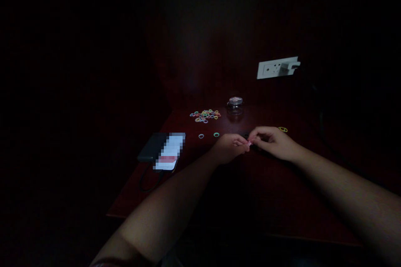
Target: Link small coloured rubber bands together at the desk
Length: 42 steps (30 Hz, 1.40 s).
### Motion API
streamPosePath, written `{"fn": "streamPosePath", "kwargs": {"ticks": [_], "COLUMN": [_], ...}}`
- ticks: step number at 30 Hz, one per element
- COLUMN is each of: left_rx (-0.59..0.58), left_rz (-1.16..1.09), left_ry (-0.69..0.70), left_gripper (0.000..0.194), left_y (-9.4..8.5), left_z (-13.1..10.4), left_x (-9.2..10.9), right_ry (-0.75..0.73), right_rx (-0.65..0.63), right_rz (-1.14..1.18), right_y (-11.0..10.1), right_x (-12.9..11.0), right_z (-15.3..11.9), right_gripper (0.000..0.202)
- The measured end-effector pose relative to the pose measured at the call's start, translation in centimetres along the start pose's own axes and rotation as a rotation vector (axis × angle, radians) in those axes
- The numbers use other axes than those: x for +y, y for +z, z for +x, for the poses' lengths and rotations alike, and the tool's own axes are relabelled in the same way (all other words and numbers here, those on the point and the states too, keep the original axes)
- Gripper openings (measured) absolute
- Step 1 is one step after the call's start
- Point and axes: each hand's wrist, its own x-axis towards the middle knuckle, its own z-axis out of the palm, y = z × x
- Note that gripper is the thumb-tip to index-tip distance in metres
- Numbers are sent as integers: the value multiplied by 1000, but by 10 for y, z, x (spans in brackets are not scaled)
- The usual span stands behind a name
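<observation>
My left hand (230, 147) and my right hand (271, 139) meet over the dark red table (244, 192), fingertips nearly touching. Pinched between them is a small pink hair tie (249, 143), partly covered by the fingers. Beyond my left hand lie two single ties, a green hair tie (216, 134) and a pale hair tie (201, 136). A yellow hair tie (282, 129) shows just behind my right hand. Farther back is a loose pile of coloured hair ties (205, 115).
A clear lidded jar (234, 106) stands near the back, right of the pile. At left, a lit phone (171, 152) lies against a dark flat block (150, 148), with a cable (144, 185) looping below. A wall socket (277, 68) holds a plug. The surroundings are very dark.
</observation>
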Motion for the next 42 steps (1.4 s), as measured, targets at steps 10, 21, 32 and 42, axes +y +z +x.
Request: {"fn": "streamPosePath", "kwargs": {"ticks": [10,21,32,42], "left_rx": [30,36,45,51], "left_rz": [34,22,28,18], "left_ry": [-37,-73,-58,-72], "left_gripper": [9,12,15,14], "left_y": [2,3,3,3], "left_z": [-1,-1,-1,0], "left_x": [3,5,1,2], "right_ry": [8,-3,-1,-12], "right_rx": [-10,-19,-17,-28], "right_rz": [34,2,0,19], "right_y": [0,0,0,0], "right_x": [6,7,5,5], "right_z": [-1,-1,-1,-1], "right_gripper": [23,20,17,14]}}
